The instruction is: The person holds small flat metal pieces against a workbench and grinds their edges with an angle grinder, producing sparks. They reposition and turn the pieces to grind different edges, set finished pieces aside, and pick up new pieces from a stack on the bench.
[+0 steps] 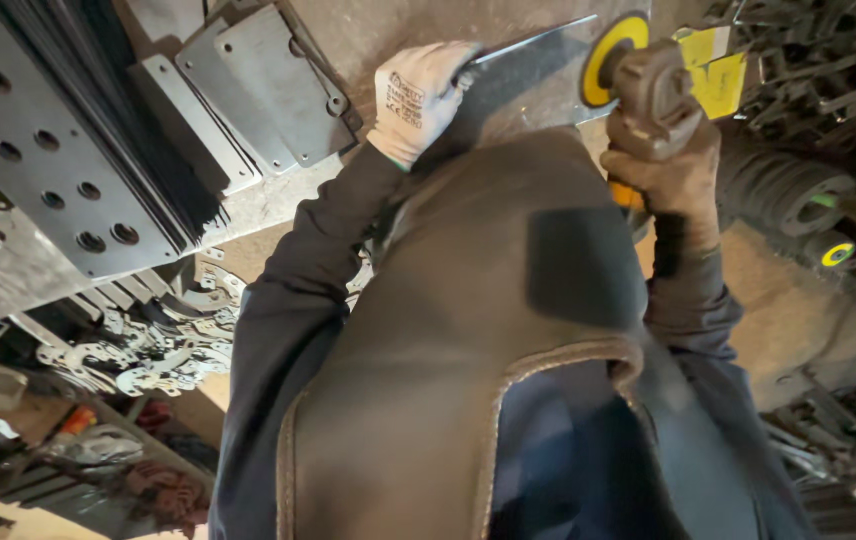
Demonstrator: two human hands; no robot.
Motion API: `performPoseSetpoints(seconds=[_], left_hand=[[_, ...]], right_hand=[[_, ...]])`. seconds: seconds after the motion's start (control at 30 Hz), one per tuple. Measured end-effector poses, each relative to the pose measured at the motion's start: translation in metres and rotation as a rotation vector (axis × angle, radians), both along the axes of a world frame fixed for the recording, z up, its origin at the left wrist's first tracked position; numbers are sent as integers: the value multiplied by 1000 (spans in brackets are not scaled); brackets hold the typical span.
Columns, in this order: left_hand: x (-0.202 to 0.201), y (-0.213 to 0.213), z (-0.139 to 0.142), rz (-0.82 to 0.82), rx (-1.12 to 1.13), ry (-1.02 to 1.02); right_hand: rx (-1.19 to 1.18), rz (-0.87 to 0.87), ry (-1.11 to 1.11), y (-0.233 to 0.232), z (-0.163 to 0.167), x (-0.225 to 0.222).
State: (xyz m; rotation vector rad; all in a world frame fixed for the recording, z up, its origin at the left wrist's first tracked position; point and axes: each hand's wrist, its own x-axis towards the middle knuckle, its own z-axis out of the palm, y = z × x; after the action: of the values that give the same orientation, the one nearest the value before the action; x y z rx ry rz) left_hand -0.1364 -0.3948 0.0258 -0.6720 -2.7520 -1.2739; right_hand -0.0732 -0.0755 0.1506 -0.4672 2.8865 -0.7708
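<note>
My left hand [418, 97], in a pale work glove, presses down on one end of a flat dark metal plate [528, 65] lying on the bench. My right hand [676, 170], in a dark worn glove, grips the body of an angle grinder [651, 92]. Its yellow-faced disc [610, 45] sits at the plate's right end. My leather apron [468, 350] and dark sleeves fill the lower middle and hide the near edge of the bench.
Stacked grey steel plates with round holes [58, 150] lean at the left, with smaller plates [258, 85] behind them. Several small cut metal pieces [148, 345] lie in a pile below. Used grinding discs [798, 205] and dark scrap metal [828, 70] sit at the right.
</note>
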Motion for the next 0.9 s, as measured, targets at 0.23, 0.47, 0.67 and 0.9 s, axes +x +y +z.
performPoseSetpoints(seconds=[0.23, 0.47, 0.67, 0.9], left_hand=[[-17, 16, 28, -173, -158, 145], [-18, 27, 38, -188, -190, 151], [-18, 27, 39, -190, -273, 166], [-23, 25, 47, -196, -210, 156]], right_hand=[[-189, -67, -37, 13, -19, 0], [-320, -104, -191, 3, -1, -10], [-378, -24, -205, 5, 2, -25], [-211, -161, -248, 24, -1, -28]])
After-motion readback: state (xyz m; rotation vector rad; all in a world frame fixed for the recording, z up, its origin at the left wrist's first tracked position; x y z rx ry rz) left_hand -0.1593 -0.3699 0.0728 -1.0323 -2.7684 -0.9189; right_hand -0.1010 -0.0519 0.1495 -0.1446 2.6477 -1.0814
